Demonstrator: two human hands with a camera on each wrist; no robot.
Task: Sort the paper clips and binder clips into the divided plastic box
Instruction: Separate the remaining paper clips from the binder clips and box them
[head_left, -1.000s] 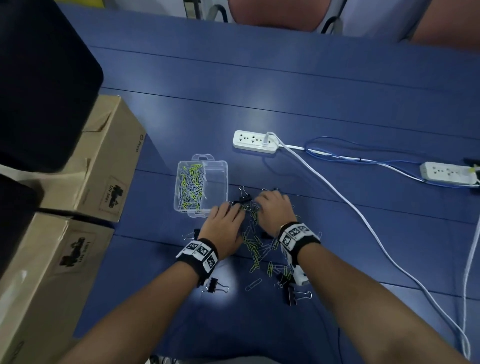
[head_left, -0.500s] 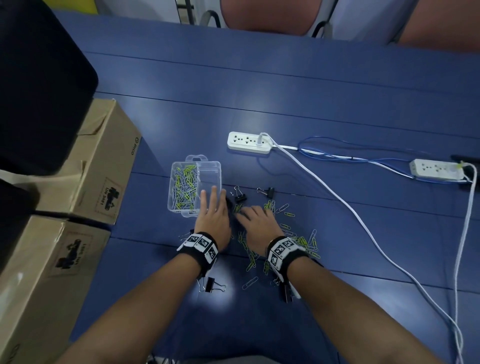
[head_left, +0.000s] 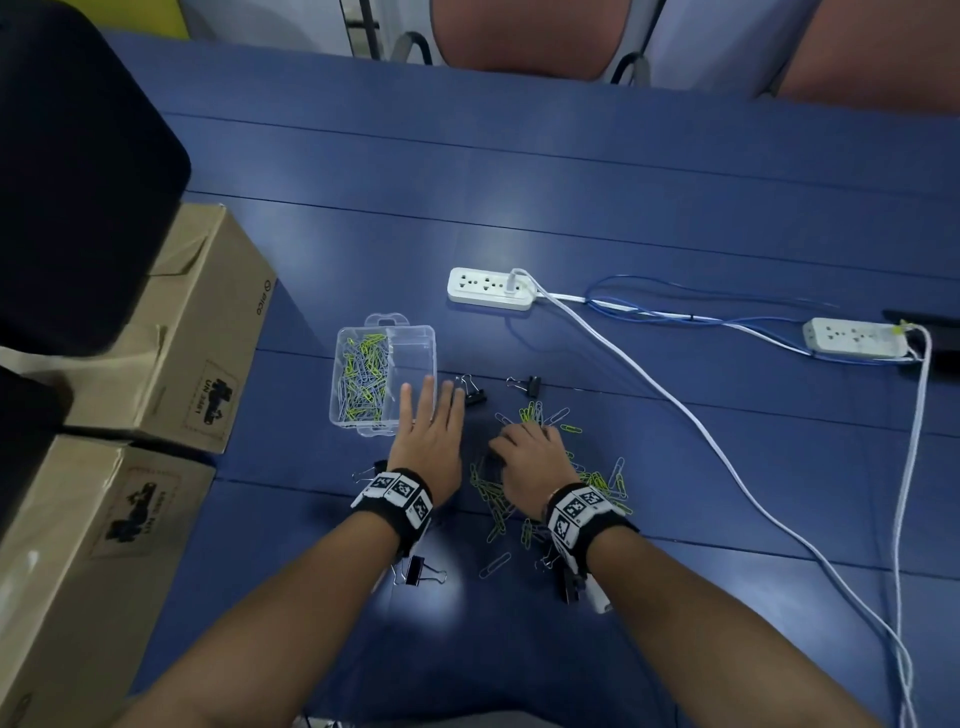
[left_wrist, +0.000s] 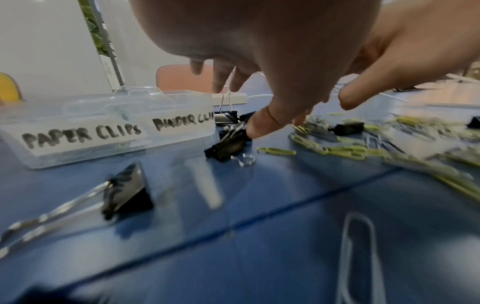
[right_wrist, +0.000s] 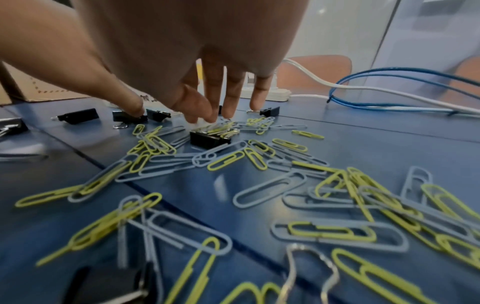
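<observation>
The clear divided box (head_left: 431, 338) holds yellow and grey paper clips in its left compartment; its labels read PAPER CLIPS and BINDER CLIPS (left_wrist: 103, 127). My left hand (head_left: 434, 415) lies flat with straight fingers over the box's near right corner, and its thumb touches a black binder clip (left_wrist: 228, 145). My right hand (head_left: 524, 447) has its fingertips (right_wrist: 205, 115) down on the loose paper clips (right_wrist: 259, 164), above a binder clip (right_wrist: 207, 139). It grips nothing that I can see. Other binder clips lie at the far side (head_left: 530, 384) and the near side (head_left: 418, 571).
Two cardboard boxes (head_left: 171, 332) (head_left: 78, 545) stand along the left, under a dark object (head_left: 78, 171). Two white power strips (head_left: 491, 288) (head_left: 852, 338) lie behind and right, with a white cable (head_left: 701, 431) and blue wires. Chairs stand past the far edge.
Both hands left the clump of clips. The left hand reached toward the box and straightened its fingers. The right hand drew back toward me, uncovering two binder clips.
</observation>
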